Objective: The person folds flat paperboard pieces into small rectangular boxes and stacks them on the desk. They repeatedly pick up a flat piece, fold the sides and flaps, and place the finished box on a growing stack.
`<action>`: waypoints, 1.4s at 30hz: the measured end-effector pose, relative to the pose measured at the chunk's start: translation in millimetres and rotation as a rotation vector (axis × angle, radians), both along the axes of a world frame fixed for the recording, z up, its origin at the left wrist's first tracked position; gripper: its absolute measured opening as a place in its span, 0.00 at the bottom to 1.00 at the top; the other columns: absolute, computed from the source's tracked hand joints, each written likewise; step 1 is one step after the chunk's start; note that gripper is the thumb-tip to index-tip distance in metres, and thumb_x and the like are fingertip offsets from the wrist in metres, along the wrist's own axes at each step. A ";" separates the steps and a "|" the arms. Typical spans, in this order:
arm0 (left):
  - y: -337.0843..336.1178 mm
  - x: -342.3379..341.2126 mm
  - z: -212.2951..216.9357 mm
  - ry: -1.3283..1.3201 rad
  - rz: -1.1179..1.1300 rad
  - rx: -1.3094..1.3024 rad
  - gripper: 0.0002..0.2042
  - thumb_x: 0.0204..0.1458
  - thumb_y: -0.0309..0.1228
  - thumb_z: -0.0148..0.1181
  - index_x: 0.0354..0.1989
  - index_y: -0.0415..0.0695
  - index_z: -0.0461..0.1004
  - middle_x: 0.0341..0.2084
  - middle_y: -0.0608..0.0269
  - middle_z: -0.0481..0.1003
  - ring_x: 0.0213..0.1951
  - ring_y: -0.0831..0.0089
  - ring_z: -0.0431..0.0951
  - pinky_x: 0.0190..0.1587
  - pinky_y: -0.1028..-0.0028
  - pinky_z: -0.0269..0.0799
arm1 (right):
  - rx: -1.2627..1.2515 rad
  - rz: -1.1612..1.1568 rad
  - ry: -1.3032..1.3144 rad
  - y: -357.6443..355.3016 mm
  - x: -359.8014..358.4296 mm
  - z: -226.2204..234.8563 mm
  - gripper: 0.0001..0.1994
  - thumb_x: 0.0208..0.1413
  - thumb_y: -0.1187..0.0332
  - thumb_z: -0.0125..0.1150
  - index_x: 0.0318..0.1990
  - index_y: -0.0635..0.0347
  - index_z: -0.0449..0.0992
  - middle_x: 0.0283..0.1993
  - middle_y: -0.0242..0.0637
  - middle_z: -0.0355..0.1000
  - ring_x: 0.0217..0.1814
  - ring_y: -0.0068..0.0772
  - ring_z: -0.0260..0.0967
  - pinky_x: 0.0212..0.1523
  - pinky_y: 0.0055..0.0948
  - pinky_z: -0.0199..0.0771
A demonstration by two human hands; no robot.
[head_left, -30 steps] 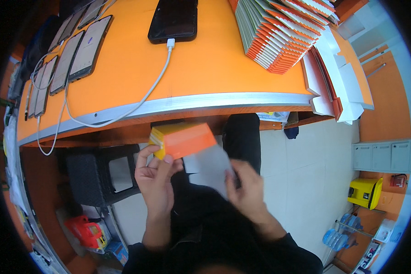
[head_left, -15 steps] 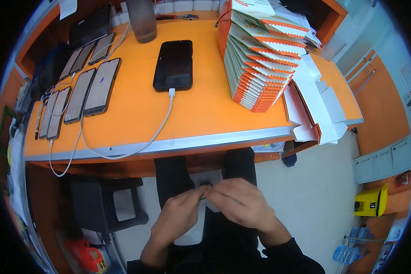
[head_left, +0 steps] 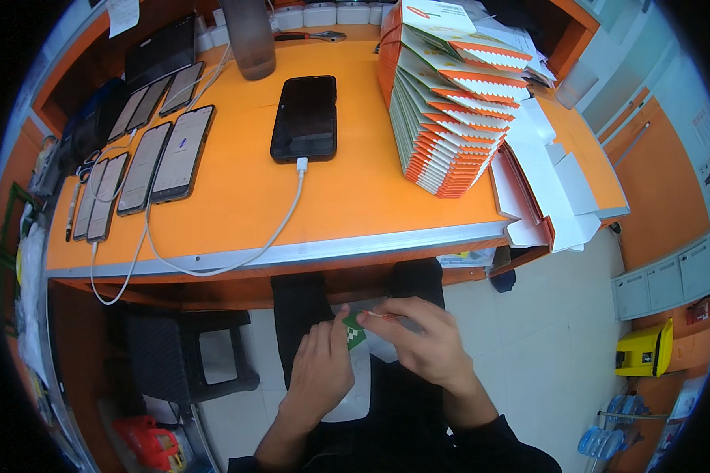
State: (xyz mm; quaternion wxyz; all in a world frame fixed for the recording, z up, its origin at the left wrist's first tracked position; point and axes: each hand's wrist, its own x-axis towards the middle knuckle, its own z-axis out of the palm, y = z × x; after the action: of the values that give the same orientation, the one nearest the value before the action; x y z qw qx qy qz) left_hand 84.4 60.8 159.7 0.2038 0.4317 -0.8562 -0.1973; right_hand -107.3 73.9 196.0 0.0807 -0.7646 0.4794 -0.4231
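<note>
Over my lap, my left hand (head_left: 322, 369) has a small green piece with a pale checkered pattern (head_left: 355, 337) between thumb and fingers. It looks like card or a packet, mostly covered by the fingers. My right hand (head_left: 432, 340) is beside it, thumb and index finger pinched together at its upper edge. A thin reddish-white edge shows at that pinch, too small to name. Beyond the hands, on the orange desk, stands a tall stack of folded orange, white and green cartons (head_left: 450, 134) with zigzag edges.
A black phone (head_left: 304, 118) lies on the orange desk (head_left: 237, 189), plugged into a white cable (head_left: 280, 236). Several more phones (head_left: 183, 154) are at the left. A dark tumbler (head_left: 248, 39) and pliers (head_left: 312, 36) stand behind. An opened white box (head_left: 556, 197) overhangs the right edge. A black stool (head_left: 166, 355) is below.
My hands have drawn slightly apart and turned, and more of the green piece shows. The left fingers now point upward. The view has shifted a little.
</note>
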 end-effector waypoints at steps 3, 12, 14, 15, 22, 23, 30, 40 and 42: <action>1.1 -1.6 1.3 -0.027 -0.010 0.024 0.25 0.54 0.19 0.55 0.63 0.31 0.63 0.41 0.42 0.72 0.42 0.51 0.76 0.44 0.58 0.73 | 0.044 0.005 0.049 0.6 1.2 2.8 0.17 0.50 0.82 0.61 0.46 0.53 0.83 0.44 0.41 0.76 0.41 0.38 0.78 0.39 0.31 0.80; 1.4 12.0 21.1 0.388 0.001 0.483 0.16 0.67 0.28 0.45 0.57 0.32 0.69 0.44 0.36 0.77 0.44 0.47 0.82 0.47 0.61 0.79 | 0.123 0.145 -0.055 0.0 -8.0 -1.6 0.17 0.50 0.87 0.56 0.41 0.56 0.83 0.45 0.44 0.75 0.42 0.39 0.78 0.38 0.29 0.81; 1.2 12.2 23.5 0.462 0.006 0.495 0.15 0.68 0.29 0.45 0.56 0.31 0.70 0.43 0.37 0.79 0.42 0.48 0.83 0.45 0.62 0.80 | 0.112 0.192 -0.095 -2.1 -10.9 -4.7 0.16 0.50 0.87 0.55 0.39 0.56 0.83 0.46 0.44 0.75 0.42 0.40 0.78 0.39 0.29 0.81; 1.5 12.2 24.4 0.474 0.009 0.484 0.15 0.68 0.29 0.45 0.56 0.31 0.71 0.41 0.38 0.79 0.41 0.48 0.84 0.44 0.62 0.81 | 0.102 0.190 -0.077 -2.6 -11.9 -5.8 0.15 0.50 0.85 0.57 0.40 0.56 0.83 0.47 0.43 0.75 0.43 0.40 0.78 0.40 0.30 0.81; 5.1 8.4 20.0 0.553 0.111 0.354 0.15 0.68 0.29 0.46 0.52 0.29 0.73 0.36 0.40 0.81 0.36 0.52 0.85 0.39 0.64 0.82 | 0.152 0.209 -0.041 -3.7 -8.2 9.4 0.11 0.48 0.73 0.69 0.41 0.58 0.83 0.50 0.42 0.75 0.49 0.43 0.77 0.47 0.38 0.80; 5.6 8.6 19.3 0.558 0.113 0.345 0.15 0.68 0.29 0.46 0.52 0.29 0.73 0.35 0.40 0.81 0.35 0.52 0.85 0.38 0.64 0.82 | 0.180 0.214 -0.058 -3.6 -7.9 10.7 0.12 0.48 0.71 0.70 0.41 0.58 0.83 0.51 0.42 0.75 0.50 0.44 0.76 0.48 0.38 0.80; 6.4 8.0 12.7 0.609 0.130 0.285 0.15 0.68 0.31 0.47 0.51 0.30 0.73 0.35 0.43 0.81 0.34 0.56 0.85 0.37 0.65 0.82 | 0.014 0.033 0.035 -6.6 -3.2 1.8 0.13 0.43 0.73 0.75 0.40 0.60 0.83 0.48 0.42 0.77 0.53 0.42 0.74 0.47 0.33 0.77; 15.9 -9.1 9.8 0.792 0.264 0.128 0.11 0.67 0.31 0.50 0.48 0.34 0.63 0.38 0.45 0.78 0.37 0.75 0.77 0.41 0.74 0.74 | 0.358 -0.153 -0.689 17.5 36.7 -2.6 0.10 0.53 0.77 0.70 0.42 0.70 0.81 0.39 0.45 0.79 0.42 0.31 0.76 0.44 0.30 0.76; 12.6 -10.6 6.4 0.862 0.230 0.081 0.09 0.67 0.29 0.50 0.45 0.35 0.63 0.42 0.38 0.77 0.40 0.72 0.79 0.44 0.72 0.75 | 0.401 -0.056 -0.737 16.8 36.8 -2.9 0.10 0.56 0.77 0.67 0.45 0.71 0.80 0.39 0.46 0.79 0.42 0.29 0.76 0.44 0.31 0.76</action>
State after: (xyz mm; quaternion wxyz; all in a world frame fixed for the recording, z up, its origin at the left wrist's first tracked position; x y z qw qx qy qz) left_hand 73.8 73.4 166.0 0.5456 0.4101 -0.6311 -0.3685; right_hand -70.5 90.7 193.1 0.3826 -0.5178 0.5119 -0.5688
